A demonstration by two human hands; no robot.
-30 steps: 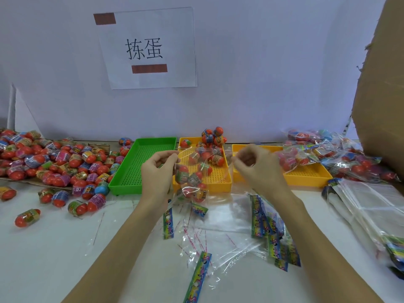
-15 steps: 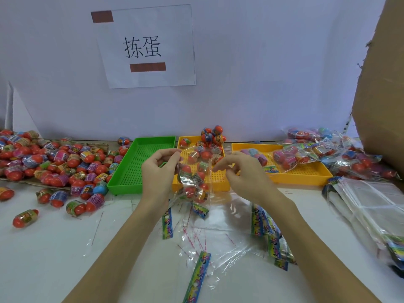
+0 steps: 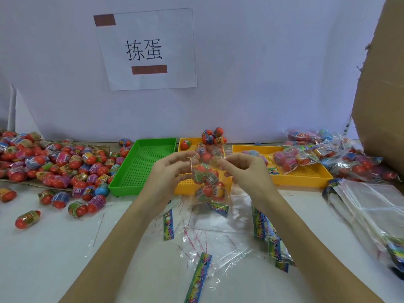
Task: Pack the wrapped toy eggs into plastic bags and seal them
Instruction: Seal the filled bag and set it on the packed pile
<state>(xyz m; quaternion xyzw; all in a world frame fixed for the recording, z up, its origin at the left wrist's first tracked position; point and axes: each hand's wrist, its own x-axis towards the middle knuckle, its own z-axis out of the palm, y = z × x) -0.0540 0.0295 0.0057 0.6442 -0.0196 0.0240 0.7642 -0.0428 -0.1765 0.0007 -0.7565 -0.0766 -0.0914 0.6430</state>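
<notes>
I am looking at a pale backdrop wall (image 3: 273, 73), plain, matte and evenly lit, filling the upper part of my view with a faint bluish cast. A white paper sign (image 3: 148, 49) is hanging on it, slightly tilted, bearing two black characters and held by two strips of brown tape (image 3: 149, 69), one at its top left corner and one near its lower middle. A white tabletop (image 3: 43, 254) is spreading across the foreground and meeting the wall at the back. A brown cardboard panel (image 3: 382, 95) is standing at the right edge, its rim ragged. At far left a white folded board (image 3: 20, 112) is leaning against the wall.
</notes>
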